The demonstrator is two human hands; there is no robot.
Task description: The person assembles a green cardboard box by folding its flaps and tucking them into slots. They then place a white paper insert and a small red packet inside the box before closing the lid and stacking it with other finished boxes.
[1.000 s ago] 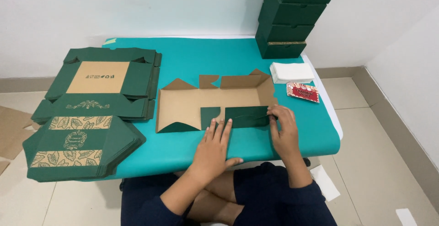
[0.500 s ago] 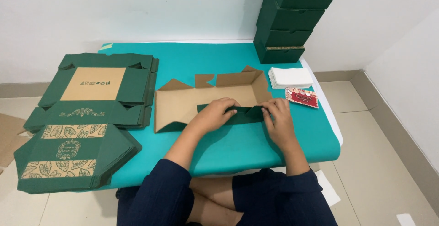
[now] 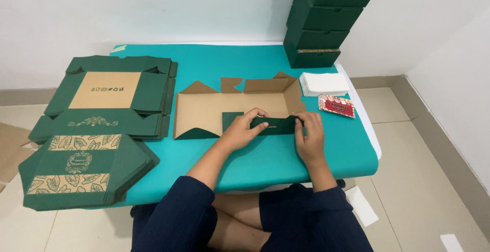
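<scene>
Plain white walls (image 3: 153,12) meet a beige tiled floor (image 3: 429,170); a teal-covered table (image 3: 265,160) stands against them.

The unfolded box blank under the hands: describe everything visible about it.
The box blank is flat cardboard, plain brown inside and dark green outside, lying open near the middle of the teal table. Its far edge has cut tabs standing up slightly; a green corner shows at its near left. Its near green flap is raised and partly folded inward. The left hand pinches that flap from the left and the right hand holds its right end.
</scene>
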